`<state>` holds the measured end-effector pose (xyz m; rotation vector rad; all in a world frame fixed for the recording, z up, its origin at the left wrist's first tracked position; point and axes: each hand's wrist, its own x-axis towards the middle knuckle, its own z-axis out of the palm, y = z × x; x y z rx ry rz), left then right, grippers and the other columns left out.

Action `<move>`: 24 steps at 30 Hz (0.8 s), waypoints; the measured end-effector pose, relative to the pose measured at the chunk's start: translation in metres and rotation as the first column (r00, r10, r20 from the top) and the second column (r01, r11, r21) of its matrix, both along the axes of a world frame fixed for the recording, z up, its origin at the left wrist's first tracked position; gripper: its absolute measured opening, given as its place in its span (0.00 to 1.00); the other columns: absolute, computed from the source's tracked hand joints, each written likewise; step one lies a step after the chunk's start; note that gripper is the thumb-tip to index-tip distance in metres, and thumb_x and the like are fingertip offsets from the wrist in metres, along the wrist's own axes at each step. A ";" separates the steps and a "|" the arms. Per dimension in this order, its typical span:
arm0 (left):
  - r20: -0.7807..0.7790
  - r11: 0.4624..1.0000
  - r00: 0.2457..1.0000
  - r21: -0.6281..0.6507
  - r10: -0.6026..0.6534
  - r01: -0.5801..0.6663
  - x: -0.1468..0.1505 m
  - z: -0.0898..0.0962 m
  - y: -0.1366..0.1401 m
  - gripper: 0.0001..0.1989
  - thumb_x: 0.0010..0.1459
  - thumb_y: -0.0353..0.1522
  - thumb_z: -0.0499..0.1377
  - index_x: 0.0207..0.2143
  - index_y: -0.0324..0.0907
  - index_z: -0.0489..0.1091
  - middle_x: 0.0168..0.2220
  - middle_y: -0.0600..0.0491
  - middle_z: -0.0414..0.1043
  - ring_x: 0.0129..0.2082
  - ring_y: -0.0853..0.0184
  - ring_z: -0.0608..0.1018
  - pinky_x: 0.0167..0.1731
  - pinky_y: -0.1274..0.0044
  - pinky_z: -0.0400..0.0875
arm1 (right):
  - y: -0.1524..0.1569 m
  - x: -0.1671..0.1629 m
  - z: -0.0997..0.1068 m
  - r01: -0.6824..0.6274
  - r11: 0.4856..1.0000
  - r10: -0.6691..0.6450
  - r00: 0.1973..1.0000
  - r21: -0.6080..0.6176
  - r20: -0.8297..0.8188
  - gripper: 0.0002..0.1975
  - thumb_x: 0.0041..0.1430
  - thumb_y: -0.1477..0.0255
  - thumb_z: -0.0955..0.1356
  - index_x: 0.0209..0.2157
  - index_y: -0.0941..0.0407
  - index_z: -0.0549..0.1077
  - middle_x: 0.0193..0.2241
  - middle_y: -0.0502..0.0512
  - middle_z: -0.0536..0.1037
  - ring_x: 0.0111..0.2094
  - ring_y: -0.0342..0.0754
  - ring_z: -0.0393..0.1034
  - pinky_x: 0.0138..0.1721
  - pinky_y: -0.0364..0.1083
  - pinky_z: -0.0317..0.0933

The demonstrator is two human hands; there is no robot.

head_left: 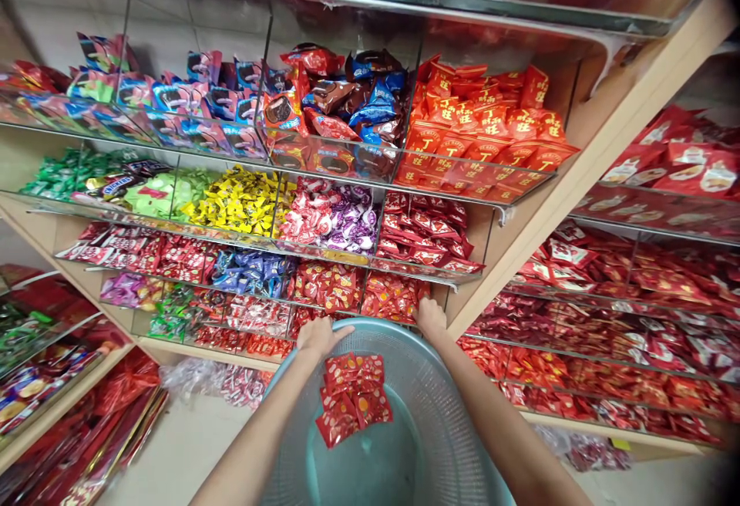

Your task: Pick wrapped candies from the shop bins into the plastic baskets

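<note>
A large blue-green plastic basket (pixel 431 421) with slotted walls is below me, tilted toward the shelves. Its far rim is gripped on the left by my left hand (pixel 317 336), thumb stretched along the edge and fingers curled over. On the rim's right side, my right hand (pixel 432 316) is closed too, its fingertips partly hidden. Several red candy packets (pixel 354 396) with pale spots lie in a small pile inside the basket. Similar red packets (pixel 388 295) fill the low shelf compartment just beyond the rim, close to my right hand.
Clear-fronted shelves hold yellow-wrapped sweets (pixel 237 201), red-orange packets (pixel 486 132) and blue packets (pixel 254 273). A slanting wooden upright (pixel 555 217) separates another shelf unit on the right. Plastic-bagged sweets (pixel 234 385) lie on the floor at left. Stacked red packaging (pixel 109 429) stands at lower left.
</note>
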<state>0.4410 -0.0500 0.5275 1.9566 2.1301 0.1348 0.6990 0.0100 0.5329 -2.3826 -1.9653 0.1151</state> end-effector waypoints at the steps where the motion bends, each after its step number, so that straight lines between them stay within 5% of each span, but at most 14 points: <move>1: 0.001 1.000 1.000 -0.002 -0.001 0.001 0.000 0.000 0.000 0.42 0.44 0.61 0.39 0.35 0.37 0.73 0.36 0.40 0.75 0.39 0.51 0.75 0.38 0.66 0.68 | -0.002 0.001 0.002 -0.002 1.000 0.002 1.000 0.001 0.004 0.13 0.56 0.72 0.62 0.40 0.64 0.70 0.39 0.69 0.73 0.41 0.55 0.70 0.37 0.46 0.62; 13: 0.003 1.000 1.000 0.015 0.006 -0.006 -0.001 -0.005 0.002 0.44 0.42 0.63 0.37 0.34 0.36 0.73 0.35 0.38 0.75 0.39 0.50 0.75 0.37 0.66 0.68 | -0.022 0.016 0.024 -0.045 0.985 0.049 0.999 0.166 -0.016 0.14 0.56 0.70 0.59 0.42 0.59 0.67 0.39 0.64 0.72 0.36 0.51 0.70 0.33 0.44 0.56; 18: 0.003 1.000 1.000 -0.003 0.014 -0.014 0.000 -0.004 0.001 0.45 0.42 0.63 0.37 0.35 0.37 0.73 0.35 0.38 0.74 0.39 0.51 0.75 0.38 0.66 0.67 | -0.027 0.015 0.038 -0.050 0.941 0.135 0.963 0.335 -0.234 0.13 0.52 0.69 0.61 0.38 0.58 0.70 0.32 0.58 0.74 0.31 0.47 0.68 0.30 0.42 0.53; 21: 0.005 1.000 1.000 -0.003 0.010 -0.010 0.000 -0.003 0.001 0.45 0.42 0.63 0.37 0.35 0.37 0.73 0.36 0.39 0.74 0.40 0.51 0.75 0.38 0.65 0.67 | -0.035 0.006 0.040 0.003 0.911 0.227 0.831 0.413 -0.507 0.11 0.47 0.69 0.63 0.32 0.58 0.70 0.23 0.51 0.72 0.23 0.43 0.63 0.27 0.41 0.52; 24: 0.008 1.000 1.000 -0.003 -0.001 0.001 0.000 -0.004 0.002 0.44 0.43 0.63 0.37 0.35 0.37 0.73 0.35 0.39 0.75 0.39 0.50 0.75 0.38 0.65 0.68 | -0.052 -0.013 0.032 0.076 0.944 0.236 0.523 0.321 -0.819 0.07 0.44 0.68 0.64 0.25 0.57 0.66 0.18 0.46 0.66 0.18 0.39 0.57 0.21 0.39 0.50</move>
